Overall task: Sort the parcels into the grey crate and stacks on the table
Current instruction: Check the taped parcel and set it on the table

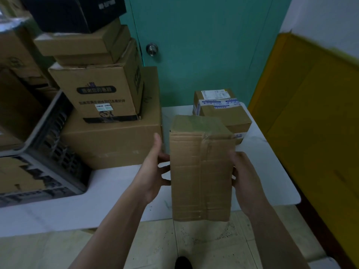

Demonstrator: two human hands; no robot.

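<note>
- Held upright between both hands, a plain taped cardboard parcel hangs over the near edge of the white table, clear of its top
- left hand lies against the parcel's left face with fingers spread and the thumb lifted free; right hand wraps the right edge, its fingers mostly hidden behind the cardboard; the parcel looks clamped between the two
- step in hand, as I judge it: one parcel is picked up and being looked over before a destination is chosen; nothing shows which one
- grey crate sits on the table to the left, with cardboard already inside; just right of it stands a stack of cardboard boxes with a black box on top; a labelled parcel lies at the far right, directly behind the held one
- next move calls for carrying the parcel forward over the table, then left to the crate or stack, or straight ahead onto the labelled parcel; laying it on a broad face would likely seat it more steadily; the tall stack leaves little room
- teal door behind; yellow panel at right
</note>
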